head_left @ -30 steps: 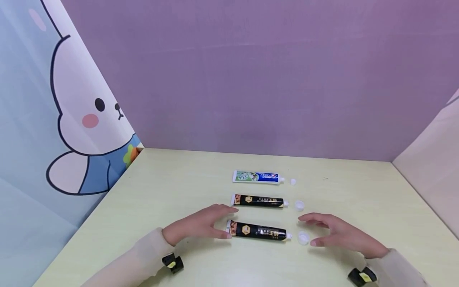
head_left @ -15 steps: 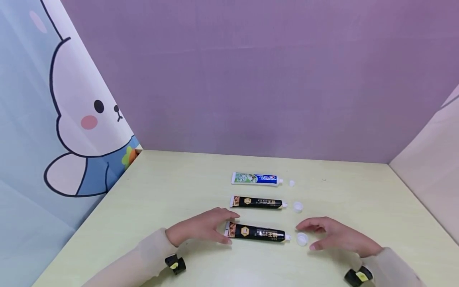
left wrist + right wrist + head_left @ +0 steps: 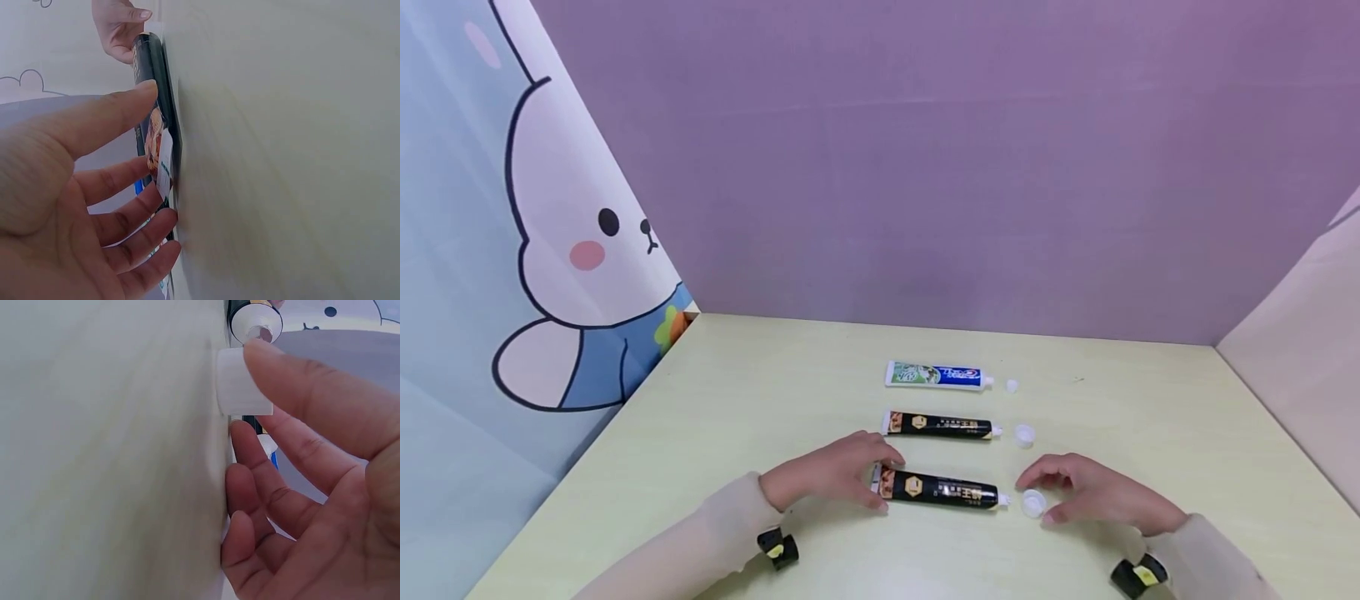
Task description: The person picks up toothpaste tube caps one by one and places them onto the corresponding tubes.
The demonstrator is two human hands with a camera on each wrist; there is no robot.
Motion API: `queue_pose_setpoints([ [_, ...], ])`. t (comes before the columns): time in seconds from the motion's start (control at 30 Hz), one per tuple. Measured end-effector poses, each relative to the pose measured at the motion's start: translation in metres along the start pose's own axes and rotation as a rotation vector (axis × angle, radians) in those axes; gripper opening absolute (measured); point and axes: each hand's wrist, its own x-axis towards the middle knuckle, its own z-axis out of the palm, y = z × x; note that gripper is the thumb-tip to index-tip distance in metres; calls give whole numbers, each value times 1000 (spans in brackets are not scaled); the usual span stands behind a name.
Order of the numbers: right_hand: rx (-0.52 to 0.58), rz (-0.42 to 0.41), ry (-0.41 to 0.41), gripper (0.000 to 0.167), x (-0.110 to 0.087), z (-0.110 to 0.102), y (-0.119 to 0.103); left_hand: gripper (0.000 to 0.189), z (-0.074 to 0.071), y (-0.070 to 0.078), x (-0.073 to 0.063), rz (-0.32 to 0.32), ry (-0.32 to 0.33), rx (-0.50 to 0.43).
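Observation:
The nearest black toothpaste tube [image 3: 943,490] lies flat on the table, its uncapped nozzle facing right. My left hand [image 3: 838,473] is at its flat crimped end, thumb on the near side and fingers on the far side, spread around it. In the left wrist view the thumb overlaps the tube's printed side [image 3: 154,140]. Beyond the nozzle stands a white screw cap [image 3: 1033,502]. My right hand [image 3: 1093,492] reaches around this cap with curved fingers, thumb tip right at its near edge. In the right wrist view the thumb overlaps the cap's ridged side [image 3: 240,381].
Behind lies a second black toothpaste tube [image 3: 942,424] with its white cap [image 3: 1025,435] to the right. Farther back is a blue and green toothpaste tube [image 3: 936,376] with a small cap [image 3: 1012,386]. A purple backdrop [image 3: 955,167] rises at the table's [image 3: 760,367] far edge.
My left hand has moved slightly right, farther over the near tube's flat end. My right hand has moved a little left, its fingers closer around the near cap. The tubes stay in place.

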Motion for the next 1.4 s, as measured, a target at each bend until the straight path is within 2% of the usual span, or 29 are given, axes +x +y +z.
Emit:
queue_pose_setpoints([
  [0.3,7,18,1,35,4,1,-2,50,-1,5,5,-54,13,-43],
  [0.43,57,-2,-13,32,5,1,-1,47,-2,7,5,-59,11,-63],
  [0.6,77,22,-12,31,6,2,-4,46,-4,9,4,-50,16,-72],
  [0.93,55,62,-5,28,7,3,-3,44,-3,9,7,-77,17,-90],
  [1.23,33,126,-3,28,9,2,-6,45,2,7,11,-71,36,-54],
  [1.4,40,129,-4,27,9,2,-5,43,3,6,12,-69,36,-54],
])
